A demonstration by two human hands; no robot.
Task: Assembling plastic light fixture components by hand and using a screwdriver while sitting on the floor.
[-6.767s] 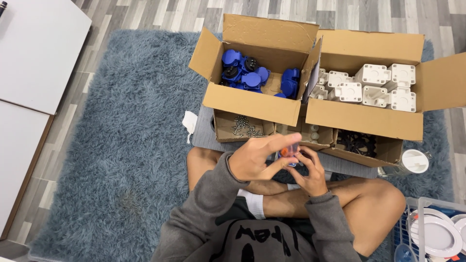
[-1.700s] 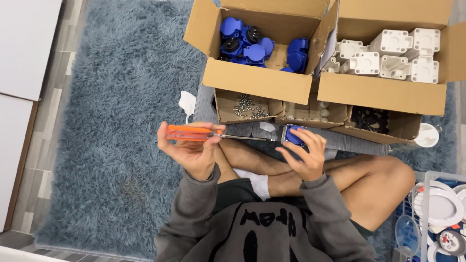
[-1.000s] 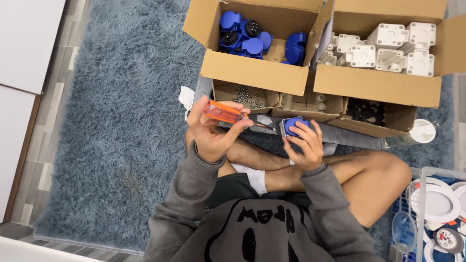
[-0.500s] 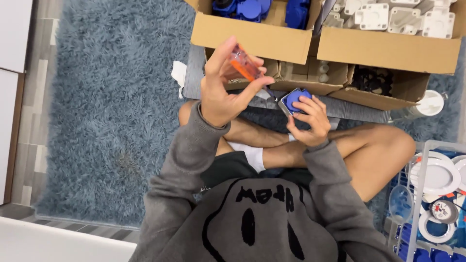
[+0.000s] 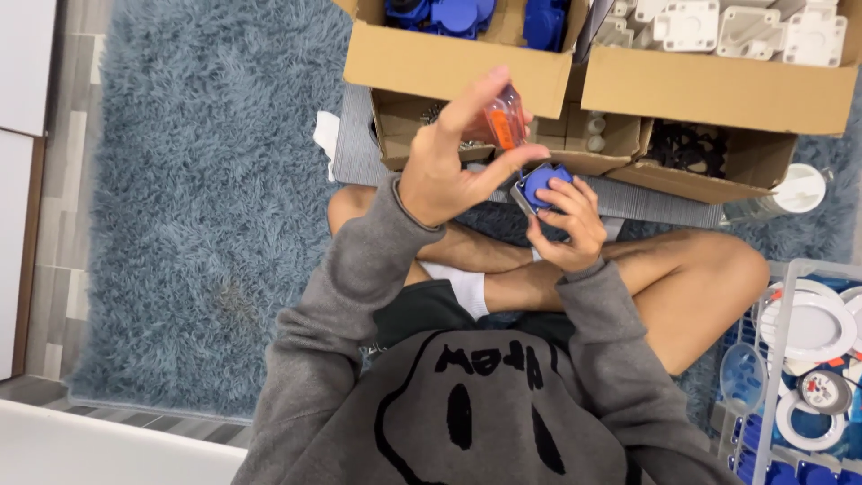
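Sitting cross-legged on a shaggy blue-grey rug (image 5: 206, 207), the person works over their lap in the head view, the only one there is. The left hand (image 5: 449, 162) is raised, its fingers closed around the orange handle of a screwdriver (image 5: 505, 121), thumb and forefinger pinching it while the other fingers spread upward. The tool points down toward the right hand (image 5: 561, 220), which sits just below and to the right of the left one. That right hand is clamped on a small blue socket part (image 5: 543, 182) with a grey edge, fingers wrapped over its near side, holding it above the crossed legs. The screwdriver's tip appears to reach the blue part, though the exact contact is too small to tell.

Beyond both hands stand open cardboard boxes. Directly past the left hand is a box of blue parts (image 5: 449, 54); past the right hand, farther right, is a box of white housings (image 5: 718, 72). Lower compartments just behind the hands hold small metal pieces (image 5: 440, 117) and black parts (image 5: 691, 144). Well to the right of the right hand, beside the knee, a white wire basket (image 5: 768, 359) holds round white rings and more blue pieces.
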